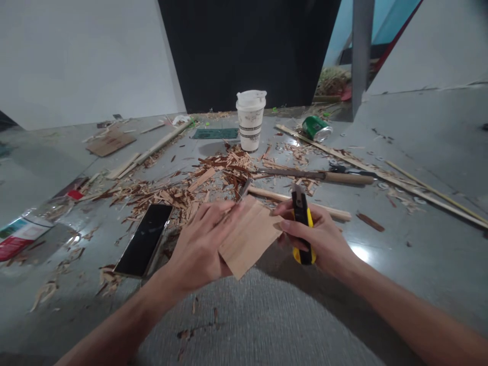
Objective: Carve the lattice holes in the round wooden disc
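A thin, roughly square piece of wood (253,236) is held tilted in front of me. My left hand (202,241) grips its left side, with the thumb underneath mostly hidden. In my right hand (318,231) is a yellow and black utility knife (302,223), its short blade end pointing up and away from me. The thumb and fingertips of that hand also touch the wood's right corner. Just beyond the wood lie a heap of wood shavings (232,170) and a wooden-handled file (316,175). Another wooden handle (324,206) lies partly behind my right hand.
A white lidded paper cup (250,122) stands behind the shavings, near a green can (317,128) on its side. A phone (144,240) lies left of my left hand. Long wood strips (366,165) cross the floor at right. A plastic bottle (25,231) lies far left.
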